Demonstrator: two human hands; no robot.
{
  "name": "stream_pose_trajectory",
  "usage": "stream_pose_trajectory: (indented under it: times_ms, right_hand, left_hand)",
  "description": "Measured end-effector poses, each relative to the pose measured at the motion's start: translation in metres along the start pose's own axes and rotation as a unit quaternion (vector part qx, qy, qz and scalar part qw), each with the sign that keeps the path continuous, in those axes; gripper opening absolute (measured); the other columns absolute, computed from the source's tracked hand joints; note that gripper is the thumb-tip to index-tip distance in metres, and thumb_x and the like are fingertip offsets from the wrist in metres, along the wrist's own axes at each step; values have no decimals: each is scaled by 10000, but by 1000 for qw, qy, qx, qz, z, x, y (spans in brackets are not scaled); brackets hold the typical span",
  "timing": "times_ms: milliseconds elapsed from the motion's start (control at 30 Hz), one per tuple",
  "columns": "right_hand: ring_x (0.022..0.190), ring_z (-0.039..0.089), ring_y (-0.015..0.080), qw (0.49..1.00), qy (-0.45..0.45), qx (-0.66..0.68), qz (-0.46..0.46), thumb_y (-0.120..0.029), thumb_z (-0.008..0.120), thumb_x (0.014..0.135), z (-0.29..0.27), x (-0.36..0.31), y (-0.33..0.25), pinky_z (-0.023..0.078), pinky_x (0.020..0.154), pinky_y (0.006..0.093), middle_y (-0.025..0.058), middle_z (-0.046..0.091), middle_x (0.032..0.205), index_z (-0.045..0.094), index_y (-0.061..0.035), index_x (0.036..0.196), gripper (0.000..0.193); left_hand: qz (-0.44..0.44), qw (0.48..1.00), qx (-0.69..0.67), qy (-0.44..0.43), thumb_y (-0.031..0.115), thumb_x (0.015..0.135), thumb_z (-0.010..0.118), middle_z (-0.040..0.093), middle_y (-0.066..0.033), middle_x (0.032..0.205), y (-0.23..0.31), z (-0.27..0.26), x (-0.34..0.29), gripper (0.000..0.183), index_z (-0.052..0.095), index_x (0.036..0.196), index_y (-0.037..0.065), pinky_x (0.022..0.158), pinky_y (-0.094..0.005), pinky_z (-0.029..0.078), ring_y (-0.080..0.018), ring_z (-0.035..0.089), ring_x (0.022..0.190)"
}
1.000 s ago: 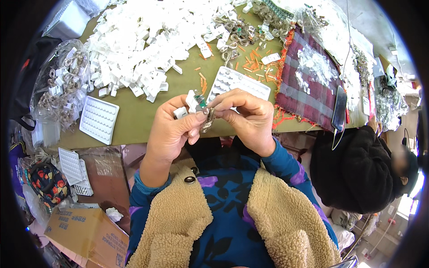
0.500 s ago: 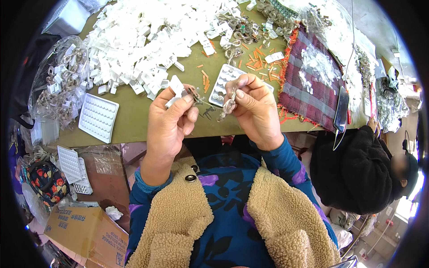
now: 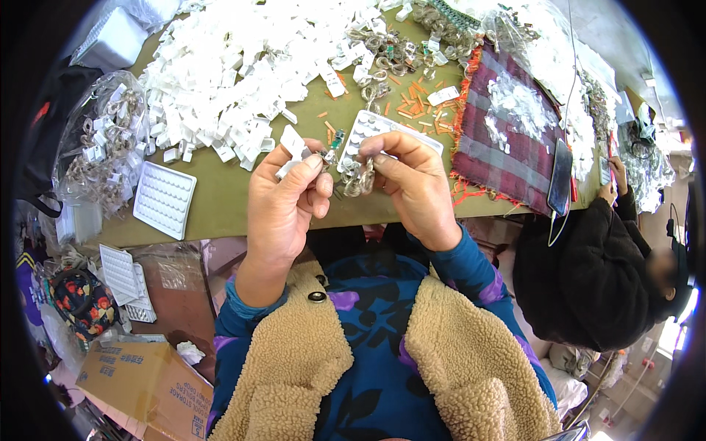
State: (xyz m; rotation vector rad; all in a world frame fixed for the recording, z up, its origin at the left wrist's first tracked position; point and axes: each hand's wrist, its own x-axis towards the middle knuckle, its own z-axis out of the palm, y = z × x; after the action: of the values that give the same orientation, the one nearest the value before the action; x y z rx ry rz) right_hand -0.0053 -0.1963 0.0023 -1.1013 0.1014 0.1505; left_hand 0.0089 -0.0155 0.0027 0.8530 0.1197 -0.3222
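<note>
My left hand (image 3: 283, 198) is closed, pinching a white plastic housing (image 3: 292, 141) that stands up between the fingers. At its fingertips a small green circuit board (image 3: 337, 139) sticks upward; whether it is joined to the housing is hidden by the thumb. My right hand (image 3: 418, 184) is closed with thumb and forefinger on a bundled, greyish coiled cable (image 3: 357, 181). The coil hangs close to the left fingertips, and the board seems to belong to this cable. Behind it lies a white tray with round hollows (image 3: 360, 129), partly covered by my right hand.
A big heap of white housings (image 3: 220, 81) covers the table's far left. Orange strips (image 3: 419, 103) and more coiled cables (image 3: 393, 51) lie beyond the tray. A plaid cloth (image 3: 478, 147) with clear pieces and a phone (image 3: 560, 176) are at right, near a person in black (image 3: 581, 279).
My right hand has shifted slightly left, bringing the coiled cable nearer the left fingertips. The green board now shows above them. The person at right has both hands raised into view.
</note>
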Motion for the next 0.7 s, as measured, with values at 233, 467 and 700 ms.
stream_pose_trajectory:
  times_ms: [233,467,700]
  right_hand:
    - [731,596,90,986,-19,-160,-34,40,501,899,16,12,-4,497,686,239,57,660,902,663,54,1003,194]
    - [951,615,149,932,-135,-264,-210,147,578,839,18,5,-37,506,820,278,78,621,999,634,30,1009,214]
    - [797,618,327,764,-174,-449,-430,109,602,780,23,5,-64,514,679,370,134,611,895,607,-35,1071,325]
  left_hand:
    - [93,991,100,2,68,931,614,612,-67,710,7,7,1,164,609,1074,-13,467,-209,456,-109,580,581]
    - [-86,987,73,-112,47,897,654,579,-36,684,41,-1,13,183,616,1062,-23,428,-203,376,-88,505,532]
    - [-8,963,209,-171,26,901,647,601,-10,709,50,13,16,116,635,1012,-2,433,-175,360,-41,479,495]
